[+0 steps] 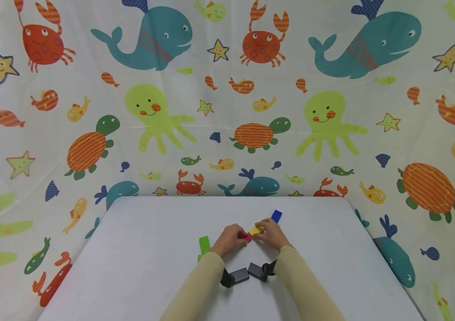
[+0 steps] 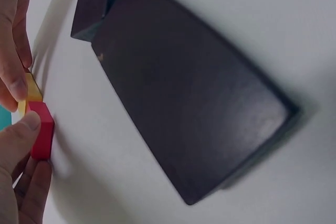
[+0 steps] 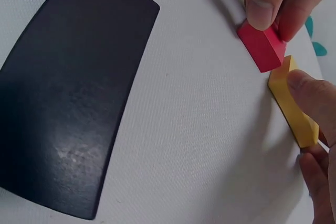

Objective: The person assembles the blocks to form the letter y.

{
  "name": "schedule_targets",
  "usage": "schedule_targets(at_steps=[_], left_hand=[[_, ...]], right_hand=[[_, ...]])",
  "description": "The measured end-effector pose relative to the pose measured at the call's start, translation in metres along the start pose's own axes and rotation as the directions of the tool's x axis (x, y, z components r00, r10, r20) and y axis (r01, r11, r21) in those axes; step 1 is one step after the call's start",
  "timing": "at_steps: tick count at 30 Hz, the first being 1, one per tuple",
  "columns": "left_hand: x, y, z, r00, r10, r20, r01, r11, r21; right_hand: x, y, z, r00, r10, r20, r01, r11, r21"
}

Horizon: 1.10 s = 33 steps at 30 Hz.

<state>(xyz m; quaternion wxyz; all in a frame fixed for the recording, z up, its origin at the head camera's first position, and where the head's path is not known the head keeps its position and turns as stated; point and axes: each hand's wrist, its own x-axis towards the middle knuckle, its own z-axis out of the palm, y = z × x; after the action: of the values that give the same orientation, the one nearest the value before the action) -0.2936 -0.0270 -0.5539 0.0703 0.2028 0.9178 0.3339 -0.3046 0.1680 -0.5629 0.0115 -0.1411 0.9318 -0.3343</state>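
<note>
At the middle of the white table, my left hand [image 1: 229, 239] pinches a small red block [image 3: 258, 46] between thumb and fingers. My right hand [image 1: 273, 233] grips a longer yellow block [image 3: 292, 100], thumb on its near side. The two blocks lie almost end to end at an angle; whether they touch I cannot tell. Just beyond the right hand a blue block [image 1: 276, 216] lies on the table, its near end close to that hand. My fingers cover part of the red and yellow blocks.
Two dark grey blocks [image 1: 239, 276] [image 2: 184, 87] lie at an angle between my forearms, near the black wrist cameras [image 1: 227, 279]. Left of my left hand is a green block [image 1: 204, 244], with another green piece [image 1: 199, 257] partly behind the sleeve. A sea-animal cloth [image 1: 227, 111] hangs behind the table [image 1: 139, 249].
</note>
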Motion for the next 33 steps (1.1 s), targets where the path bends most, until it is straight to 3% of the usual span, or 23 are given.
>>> schedule_targets(at_steps=[15, 33], left_hand=[[-0.003, -0.003, 0.000, 0.998, 0.067, -0.004, -0.067, 0.997, 0.031], [-0.008, -0.005, 0.000, 1.000, 0.024, 0.018, -0.025, 0.999, 0.040]], right_hand=[[-0.009, -0.013, 0.002, 1.000, 0.028, -0.012, -0.028, 0.999, 0.020], [-0.009, -0.015, 0.010, 0.999, 0.041, -0.006, -0.041, 0.999, 0.014]])
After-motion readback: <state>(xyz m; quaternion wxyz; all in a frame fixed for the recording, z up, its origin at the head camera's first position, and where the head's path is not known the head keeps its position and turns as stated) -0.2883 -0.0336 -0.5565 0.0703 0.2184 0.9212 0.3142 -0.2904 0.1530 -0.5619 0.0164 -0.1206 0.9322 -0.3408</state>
